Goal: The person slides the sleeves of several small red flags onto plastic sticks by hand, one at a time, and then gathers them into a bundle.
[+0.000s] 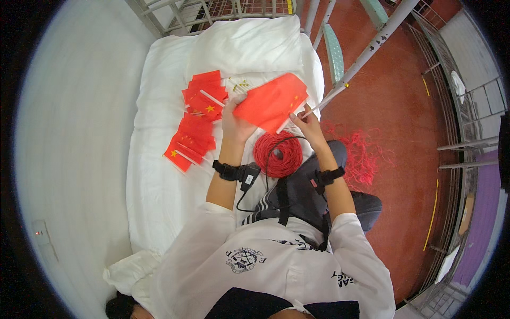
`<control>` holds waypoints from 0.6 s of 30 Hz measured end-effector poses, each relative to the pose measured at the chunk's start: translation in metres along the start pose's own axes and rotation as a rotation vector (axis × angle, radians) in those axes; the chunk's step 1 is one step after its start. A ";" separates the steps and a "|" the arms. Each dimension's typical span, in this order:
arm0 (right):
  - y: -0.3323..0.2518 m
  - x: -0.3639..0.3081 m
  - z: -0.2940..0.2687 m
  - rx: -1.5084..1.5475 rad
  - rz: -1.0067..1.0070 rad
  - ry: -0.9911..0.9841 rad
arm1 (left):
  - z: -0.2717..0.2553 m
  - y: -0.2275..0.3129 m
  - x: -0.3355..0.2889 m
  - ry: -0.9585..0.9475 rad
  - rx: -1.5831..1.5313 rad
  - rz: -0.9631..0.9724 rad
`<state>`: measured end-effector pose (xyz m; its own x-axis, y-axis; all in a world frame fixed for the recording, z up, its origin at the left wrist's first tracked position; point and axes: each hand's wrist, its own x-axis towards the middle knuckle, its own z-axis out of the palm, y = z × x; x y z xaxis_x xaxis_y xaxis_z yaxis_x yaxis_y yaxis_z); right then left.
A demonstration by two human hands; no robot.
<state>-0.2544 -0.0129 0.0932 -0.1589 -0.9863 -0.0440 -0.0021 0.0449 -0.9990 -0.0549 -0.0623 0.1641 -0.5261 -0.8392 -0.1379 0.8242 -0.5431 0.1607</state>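
Note:
My left hand is closed around the left side of a red flag with yellow stars, held above the bed. A white strip runs along the flag's right edge. At that edge my right hand pinches a thin white stick with a yellow tip, which slants up to the right. To the left lie two fanned piles of similar flags, an upper pile and a lower pile. Several white sticks with yellowish tips rest behind my left hand.
A coil of red cord sits by my legs. Loose red strands are heaped on the reddish floor. A white pillow lies at the bed's far end, beside a metal ladder. Part of another person shows at lower left.

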 end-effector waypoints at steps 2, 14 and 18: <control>-0.001 0.002 0.002 -0.005 0.028 -0.055 | 0.001 0.008 0.000 -0.198 -0.129 0.011; -0.005 -0.011 0.034 0.549 0.371 -0.233 | -0.035 0.008 0.011 -0.004 -0.075 0.129; 0.006 -0.010 0.040 0.807 0.393 -0.186 | -0.040 -0.009 0.015 -0.124 -0.157 -0.005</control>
<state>-0.2128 -0.0089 0.0869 0.1596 -0.9364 -0.3126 0.7197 0.3271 -0.6125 -0.0622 -0.0691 0.1213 -0.5444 -0.8387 -0.0149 0.8387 -0.5445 0.0042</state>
